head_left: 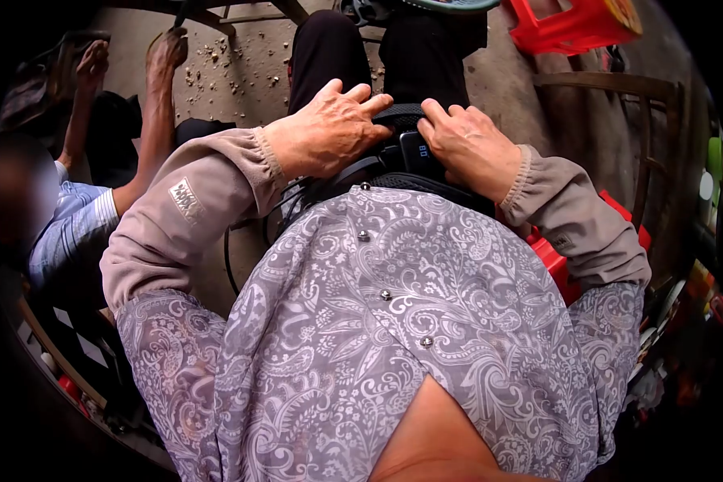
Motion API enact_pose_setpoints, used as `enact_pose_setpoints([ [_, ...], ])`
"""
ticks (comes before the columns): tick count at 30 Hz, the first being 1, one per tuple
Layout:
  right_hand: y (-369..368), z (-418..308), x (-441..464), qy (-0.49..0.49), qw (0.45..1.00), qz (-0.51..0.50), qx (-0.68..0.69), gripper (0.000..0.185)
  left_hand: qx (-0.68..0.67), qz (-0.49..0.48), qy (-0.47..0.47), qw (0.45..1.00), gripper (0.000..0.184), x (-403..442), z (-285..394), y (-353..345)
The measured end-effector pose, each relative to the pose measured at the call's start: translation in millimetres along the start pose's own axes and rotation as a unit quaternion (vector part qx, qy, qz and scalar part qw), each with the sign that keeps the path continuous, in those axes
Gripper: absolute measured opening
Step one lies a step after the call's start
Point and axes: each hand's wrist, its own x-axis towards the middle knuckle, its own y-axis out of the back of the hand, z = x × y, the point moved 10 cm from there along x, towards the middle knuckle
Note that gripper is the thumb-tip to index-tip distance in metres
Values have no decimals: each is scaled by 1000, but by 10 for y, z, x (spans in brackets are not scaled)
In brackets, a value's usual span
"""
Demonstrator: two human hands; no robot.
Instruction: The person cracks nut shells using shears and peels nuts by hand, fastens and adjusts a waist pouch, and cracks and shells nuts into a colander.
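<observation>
A black device with a lit display [415, 151] rests at my waist, on a black pouch or strap with cables beside it. My left hand [327, 128] is on the left of the device, fingers apart, its fingertips at the edge of the black strap [402, 116]. On the right side, my right hand [470, 149] lies over the device's edge with its fingers bent and slightly spread. Nothing shows gripped in either hand. The undersides of both hands are hidden.
Another person [80, 209] sits at the left, with both arms raised. Crumbs [217, 76] lie scattered on the floor. A red stool [566, 28] stands at the upper right, near a wooden chair [647, 104]. Part of a basin [458, 5] shows at the top.
</observation>
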Motion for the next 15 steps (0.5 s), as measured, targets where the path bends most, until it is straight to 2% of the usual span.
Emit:
enact_pose_setpoints([
  [8,-2,36,33,-5,1000,-2,7,16,-27,28,5,999,25,44,-24,-65],
  [15,54,17,38,-3,1000,-5,-13,18,23,20,66,997,22,117,-44,-188],
])
